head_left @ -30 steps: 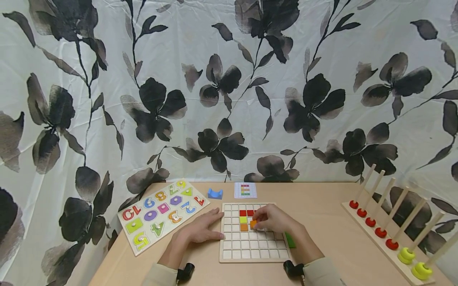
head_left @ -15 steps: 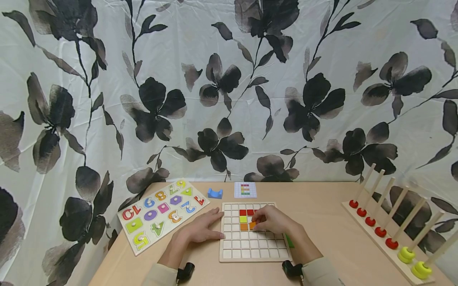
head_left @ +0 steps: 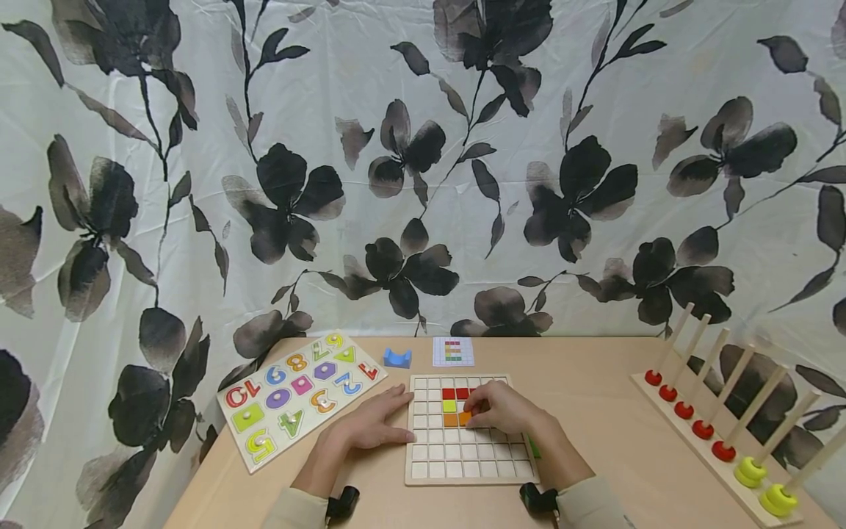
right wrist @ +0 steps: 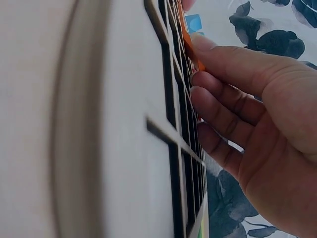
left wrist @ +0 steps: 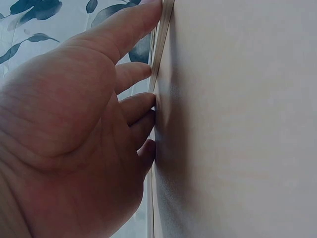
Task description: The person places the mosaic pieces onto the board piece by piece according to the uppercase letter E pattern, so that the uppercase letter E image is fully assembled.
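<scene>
Right fingers (right wrist: pixel 218 101) pinch 1 orange tile (head_left: pixel 464 419) at their tips (left fingers (left wrist: pixel 134 107), extended, touch the grid board (head_left: pixel 472 453)).

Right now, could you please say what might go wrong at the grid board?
The orange tile, pinched in the right hand, might settle crookedly. That hand, close to the red tiles, could nudge one. The left hand only touches the edge of the grid board, so the board could slide.

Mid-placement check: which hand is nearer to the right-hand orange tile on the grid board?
The right hand: its fingertips are at the orange tile. The left hand is at the grid board's left edge, with bare cells between.
</scene>
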`<state>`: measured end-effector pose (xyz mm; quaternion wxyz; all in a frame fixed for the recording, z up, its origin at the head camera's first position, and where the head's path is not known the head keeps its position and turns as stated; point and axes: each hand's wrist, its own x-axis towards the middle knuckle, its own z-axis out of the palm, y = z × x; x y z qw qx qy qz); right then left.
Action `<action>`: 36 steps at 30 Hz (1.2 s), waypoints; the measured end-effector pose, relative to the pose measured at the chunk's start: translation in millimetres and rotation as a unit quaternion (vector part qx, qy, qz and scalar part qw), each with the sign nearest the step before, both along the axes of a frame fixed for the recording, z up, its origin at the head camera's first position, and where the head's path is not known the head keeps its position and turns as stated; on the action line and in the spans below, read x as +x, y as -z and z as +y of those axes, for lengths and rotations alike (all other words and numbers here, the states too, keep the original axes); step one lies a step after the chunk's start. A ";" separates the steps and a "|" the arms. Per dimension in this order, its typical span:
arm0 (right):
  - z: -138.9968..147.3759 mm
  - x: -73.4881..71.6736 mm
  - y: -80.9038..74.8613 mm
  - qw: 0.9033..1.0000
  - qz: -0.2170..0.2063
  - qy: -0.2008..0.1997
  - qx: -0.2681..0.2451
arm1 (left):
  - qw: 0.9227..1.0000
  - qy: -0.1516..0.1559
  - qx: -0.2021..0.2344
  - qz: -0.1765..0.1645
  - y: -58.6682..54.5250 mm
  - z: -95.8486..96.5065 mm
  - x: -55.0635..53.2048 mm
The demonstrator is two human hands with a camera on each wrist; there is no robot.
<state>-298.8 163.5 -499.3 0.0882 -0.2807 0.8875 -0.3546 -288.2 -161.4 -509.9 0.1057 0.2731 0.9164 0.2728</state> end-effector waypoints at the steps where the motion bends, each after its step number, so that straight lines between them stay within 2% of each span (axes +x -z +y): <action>1: -0.2 0.5 0.1 1.000 -0.002 0.001 -0.001 | 1.000 0.000 0.000 0.001 0.1 0.0 -0.1; 8: -1.1 1.7 1.4 1.000 -0.007 0.003 -0.011 | 1.000 0.002 -0.001 0.004 0.0 0.0 0.0; 15: 2.1 -1.5 0.0 0.999 0.005 0.032 -0.015 | 1.000 0.001 0.000 0.003 0.3 0.2 0.1; 28: 25.2 -0.3 -22.5 0.992 0.024 0.108 -0.056 | 1.000 0.001 0.000 0.000 -0.8 1.4 0.1; 36: 47.2 -1.1 -29.5 0.989 0.033 0.137 -0.046 | 1.000 0.000 -0.002 -0.003 -1.5 1.1 0.9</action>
